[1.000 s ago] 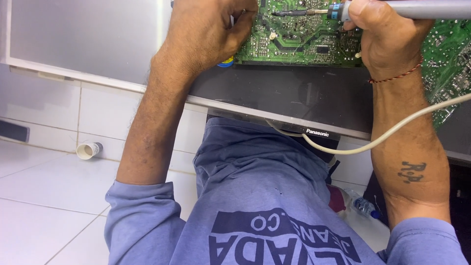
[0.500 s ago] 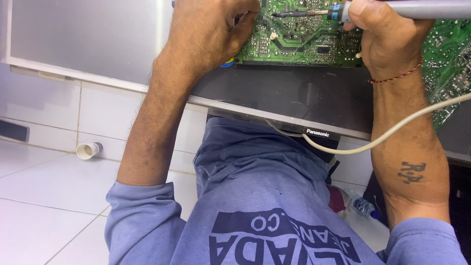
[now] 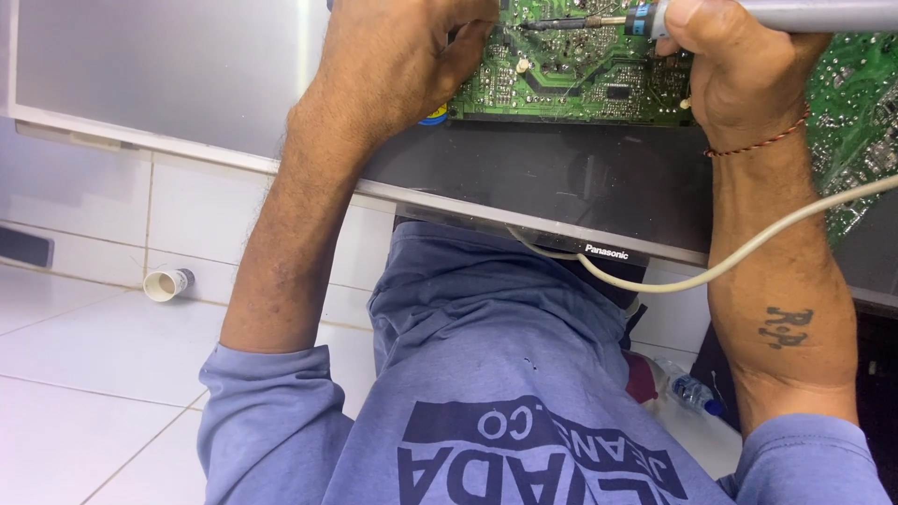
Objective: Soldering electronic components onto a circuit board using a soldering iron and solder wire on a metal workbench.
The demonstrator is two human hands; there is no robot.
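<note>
Green circuit board [image 3: 571,79], densely populated.

Right hand [image 3: 739,70] grips soldering iron [image 3: 748,14], tip over green circuit board [image 3: 571,79]; left hand [image 3: 402,56] steadies board edge.
</note>
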